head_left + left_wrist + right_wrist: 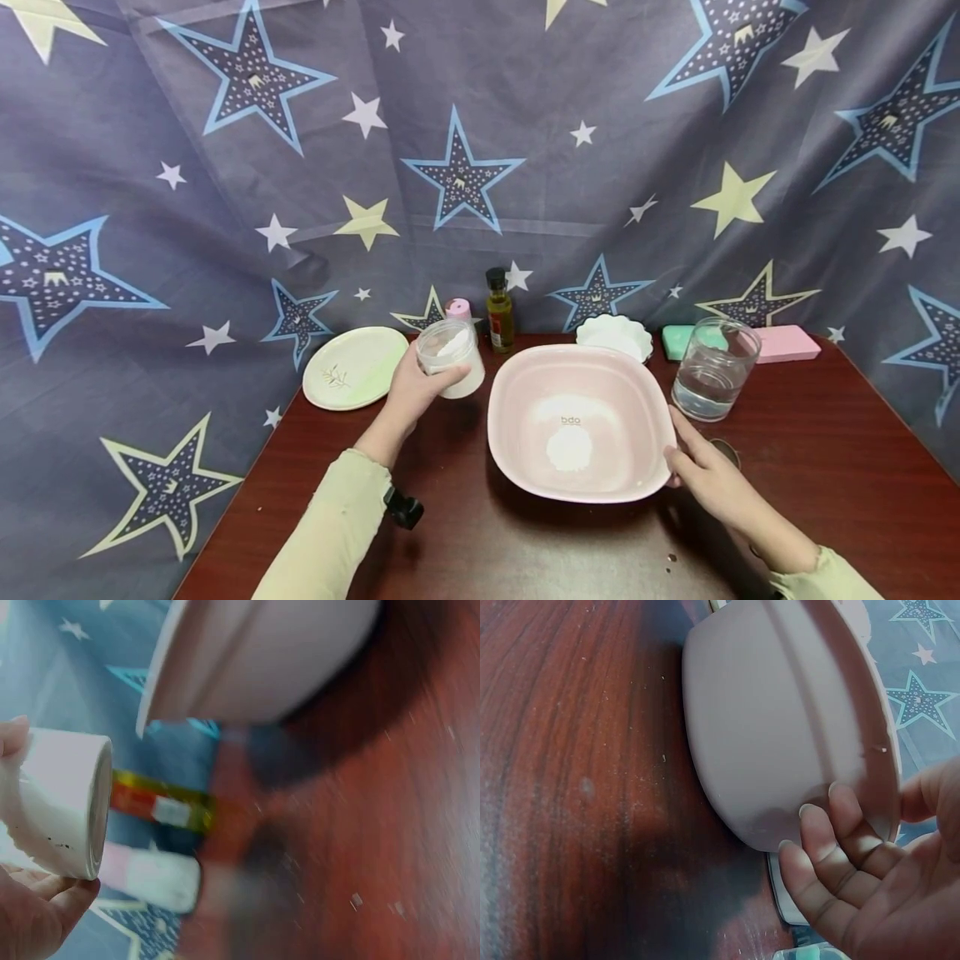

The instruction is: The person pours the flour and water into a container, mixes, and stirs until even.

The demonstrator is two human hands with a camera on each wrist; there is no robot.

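Observation:
My left hand [415,385] grips a clear plastic jar [468,383] with white powder in it, raised above the table beside the basin. In the left wrist view the jar [60,799] shows its whitish side and base, with fingers around it. The pink basin [517,417] has a white patch, seemingly powder, on its inner bottom. At its right side my right hand [708,479] holds the rim. The right wrist view shows the thumb at the rim and fingers [821,840] along the outer wall of the basin [757,720].
Behind stand an oil bottle [500,317] and a pink-capped bottle [459,309]. A pale plate [330,379] lies at left. On the right are a scalloped white dish [615,333], a glass of water [708,387], green [675,340] and pink blocks [787,343], and a round lid-like thing [726,452].

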